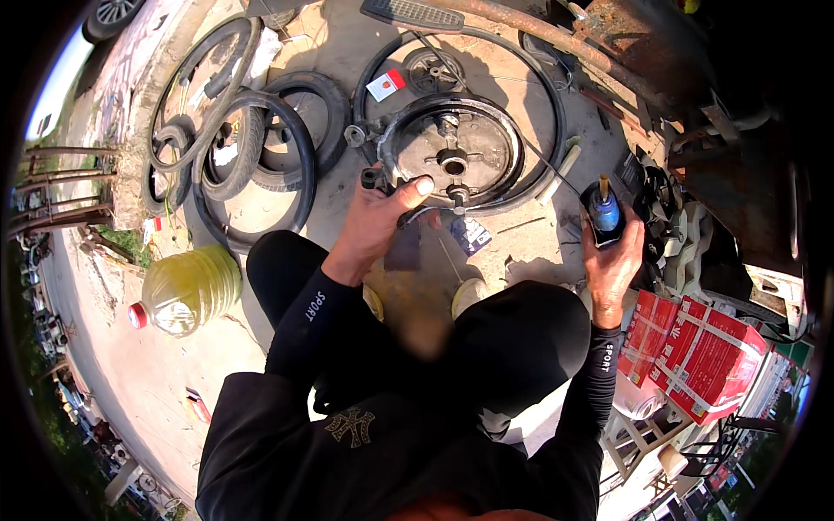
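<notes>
A grimy wheel rim with a central hub [512,184] lies on the ground in front of me. At its near left edge is my left hand [369,221], its thumb stretched over the rim side and its fingers curled round a dark metal part [373,180]. Whether that part joins the wheel is hard to tell. Off to the right, my right hand [615,252] grips a dark-cased object with a round blue top [605,215] and a yellowish tip pointing away from me. A thin dark cord runs near it toward the wheel.
Several black tyres and tubes [300,187] lie at the far left. A clear jug of yellowish liquid [195,286] with a red cap rests by my left knee. Red boxes [708,360] stand at my right, below dark scrap parts. A rusty metal beam [556,43] crosses the far side.
</notes>
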Demonstrator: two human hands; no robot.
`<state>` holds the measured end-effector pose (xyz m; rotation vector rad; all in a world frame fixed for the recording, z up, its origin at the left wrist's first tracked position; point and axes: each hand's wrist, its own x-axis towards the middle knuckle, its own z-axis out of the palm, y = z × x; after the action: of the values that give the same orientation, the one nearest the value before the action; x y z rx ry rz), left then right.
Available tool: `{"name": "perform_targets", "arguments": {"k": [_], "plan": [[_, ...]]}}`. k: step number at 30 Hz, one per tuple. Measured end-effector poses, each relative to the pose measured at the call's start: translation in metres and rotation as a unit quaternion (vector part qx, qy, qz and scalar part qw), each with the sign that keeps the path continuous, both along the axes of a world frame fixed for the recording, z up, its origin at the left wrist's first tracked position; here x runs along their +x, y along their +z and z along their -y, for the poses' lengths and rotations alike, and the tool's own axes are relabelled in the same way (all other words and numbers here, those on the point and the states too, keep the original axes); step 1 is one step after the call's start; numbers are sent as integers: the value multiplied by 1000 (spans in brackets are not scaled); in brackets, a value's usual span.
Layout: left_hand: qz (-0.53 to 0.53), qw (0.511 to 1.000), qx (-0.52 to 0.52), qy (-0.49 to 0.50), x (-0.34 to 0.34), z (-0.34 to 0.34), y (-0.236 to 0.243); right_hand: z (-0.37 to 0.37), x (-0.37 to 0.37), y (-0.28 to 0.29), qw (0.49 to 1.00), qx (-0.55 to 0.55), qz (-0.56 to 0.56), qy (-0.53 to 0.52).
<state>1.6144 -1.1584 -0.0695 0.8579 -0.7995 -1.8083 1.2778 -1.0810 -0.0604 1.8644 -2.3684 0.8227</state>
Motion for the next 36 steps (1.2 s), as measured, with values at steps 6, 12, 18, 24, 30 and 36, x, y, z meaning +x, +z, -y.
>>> {"name": "perform_targets", "arguments": {"k": [6,12,18,24,30,36], "plan": [[-92,994,60,-11,-7,0,11,30,37,120,959,-50,-269,74],[-63,995,77,-31,7,-5,19,57,74,137,953,-30,-284,100],[-48,995,55,-67,26,-7,37,65,91,121,951,3,-280,130],[-39,995,83,-48,36,-6,49,72,96,118,937,8,-312,155],[24,998,45,21,35,-8,45,85,102,114,929,28,-324,174],[152,987,-53,16,45,-2,43,98,107,115,919,25,-340,199]]}}
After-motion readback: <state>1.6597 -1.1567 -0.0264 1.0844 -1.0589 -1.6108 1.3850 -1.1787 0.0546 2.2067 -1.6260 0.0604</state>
